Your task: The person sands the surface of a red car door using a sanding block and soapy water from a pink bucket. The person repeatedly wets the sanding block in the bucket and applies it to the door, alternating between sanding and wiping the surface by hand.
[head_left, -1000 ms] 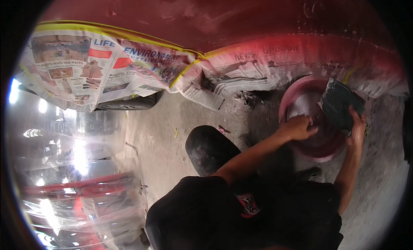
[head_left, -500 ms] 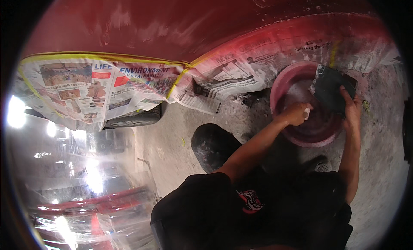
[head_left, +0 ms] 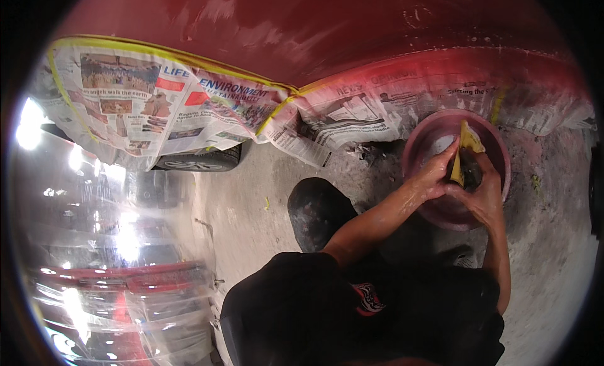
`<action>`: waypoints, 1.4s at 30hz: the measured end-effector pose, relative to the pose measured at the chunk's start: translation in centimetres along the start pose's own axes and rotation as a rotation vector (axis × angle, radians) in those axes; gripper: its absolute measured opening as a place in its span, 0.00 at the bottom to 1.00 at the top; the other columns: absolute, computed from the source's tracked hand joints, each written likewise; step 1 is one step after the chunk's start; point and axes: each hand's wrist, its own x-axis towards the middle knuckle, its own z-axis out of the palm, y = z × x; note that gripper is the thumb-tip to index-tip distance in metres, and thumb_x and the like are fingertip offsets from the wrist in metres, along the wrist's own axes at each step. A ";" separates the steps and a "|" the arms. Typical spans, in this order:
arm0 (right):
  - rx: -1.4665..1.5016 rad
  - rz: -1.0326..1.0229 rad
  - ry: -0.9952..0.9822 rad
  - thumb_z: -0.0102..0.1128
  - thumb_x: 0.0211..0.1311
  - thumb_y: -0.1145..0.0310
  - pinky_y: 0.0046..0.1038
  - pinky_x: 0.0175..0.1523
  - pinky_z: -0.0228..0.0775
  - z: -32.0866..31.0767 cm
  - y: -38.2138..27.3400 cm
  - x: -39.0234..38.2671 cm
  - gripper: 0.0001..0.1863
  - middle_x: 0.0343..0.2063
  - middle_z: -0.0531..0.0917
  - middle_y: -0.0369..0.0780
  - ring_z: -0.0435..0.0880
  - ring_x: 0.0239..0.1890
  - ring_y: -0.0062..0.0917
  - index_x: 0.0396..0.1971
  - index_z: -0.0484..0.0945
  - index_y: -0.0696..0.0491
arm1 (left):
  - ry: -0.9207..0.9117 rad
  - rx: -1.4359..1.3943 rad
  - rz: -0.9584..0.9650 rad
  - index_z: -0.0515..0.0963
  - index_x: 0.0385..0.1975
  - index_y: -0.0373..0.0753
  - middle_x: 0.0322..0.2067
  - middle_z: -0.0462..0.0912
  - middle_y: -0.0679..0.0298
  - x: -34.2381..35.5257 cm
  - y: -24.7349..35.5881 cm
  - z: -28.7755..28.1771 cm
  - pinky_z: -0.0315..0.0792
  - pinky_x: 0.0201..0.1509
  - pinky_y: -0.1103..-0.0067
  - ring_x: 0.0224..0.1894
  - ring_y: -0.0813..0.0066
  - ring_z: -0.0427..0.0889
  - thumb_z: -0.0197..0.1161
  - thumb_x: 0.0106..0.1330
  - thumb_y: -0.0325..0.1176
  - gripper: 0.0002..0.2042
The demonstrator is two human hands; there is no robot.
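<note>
A rough, dusty concrete floor (head_left: 251, 240) lies beneath a dark red car panel (head_left: 220, 26), whose lower edge is masked with newspaper (head_left: 352, 108) and yellow tape (head_left: 497, 105). A tyre (head_left: 201, 163) shows under the paper, and clear plastic sheeting (head_left: 94, 234) glares on your left.

To your right, a reddish-pink basin (head_left: 410, 155) sits on the floor beside the newspaper. Above it you hold a folded sheet (head_left: 467, 138), probably sandpaper, its yellow face outward and its upper end spread apart. Your left hand (head_left: 433, 178) closes narrowly on the sheet's left side; your right hand (head_left: 486, 193) curls around its right. A pale patch inside the basin is too unclear to identify.

Your wet-looking skin could let the sheet slip into the basin. Bending it unevenly might crease or tear it along the fold, especially if it is soaked. A splash could soften the nearby newspaper and loosen its tape. Should the sheet drop outside the basin, floor grit could cling to it.
</note>
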 end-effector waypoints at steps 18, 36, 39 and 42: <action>0.688 0.146 0.381 0.68 0.60 0.66 0.20 0.40 0.72 0.4 2.5 -0.7 0.17 0.36 0.82 0.33 0.79 0.34 0.15 0.46 0.77 0.55 | -0.160 0.590 0.254 0.58 0.69 0.40 0.61 0.68 0.72 0.3 -0.8 1.0 0.61 0.63 0.82 0.59 0.85 0.66 0.39 0.77 0.49 0.27; 0.605 0.233 0.442 0.67 0.59 0.71 0.18 0.38 0.71 -1.4 1.7 -1.2 0.11 0.32 0.84 0.34 0.80 0.33 0.15 0.40 0.80 0.59 | 0.044 1.433 0.914 0.76 0.50 0.31 0.49 0.80 0.49 -1.8 -0.3 5.4 0.75 0.53 0.70 0.51 0.61 0.82 0.62 0.60 0.21 0.17; 0.639 0.226 0.408 0.66 0.59 0.71 0.18 0.38 0.71 -1.8 2.0 -1.4 0.11 0.33 0.83 0.34 0.79 0.32 0.14 0.40 0.80 0.59 | 0.046 1.350 0.846 0.78 0.48 0.32 0.47 0.82 0.50 -1.9 0.0 5.9 0.76 0.52 0.71 0.50 0.61 0.82 0.64 0.59 0.22 0.16; 0.727 0.227 0.396 0.66 0.59 0.70 0.18 0.37 0.71 -1.8 1.6 -1.4 0.11 0.32 0.83 0.34 0.79 0.32 0.14 0.40 0.80 0.58 | 0.051 1.117 0.549 0.77 0.48 0.33 0.45 0.82 0.51 -2.7 0.5 6.6 0.76 0.52 0.72 0.49 0.59 0.82 0.67 0.57 0.24 0.17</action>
